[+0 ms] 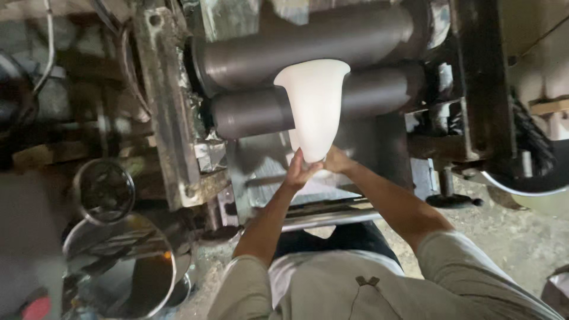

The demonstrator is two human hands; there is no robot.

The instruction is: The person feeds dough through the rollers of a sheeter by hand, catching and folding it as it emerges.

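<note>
One white, flared sheet (314, 106) of soft material stands upright, its narrow lower end pinched between both hands. Left hand (299, 170) closes its grip on the near-left edge; right hand (338, 161) clasps the opposite side. Beyond the grip lie two dark steel rollers (255, 112), with a metal tray (267, 172) beneath. Far left of the grip stand round metal drums (118, 266).

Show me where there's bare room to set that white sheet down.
Free: the grey metal tray below the two dark rollers, left of both hands holding the white sheet. Also the gritty floor on the right. Crowded: lower left, with the steel drum and round lid.
</note>
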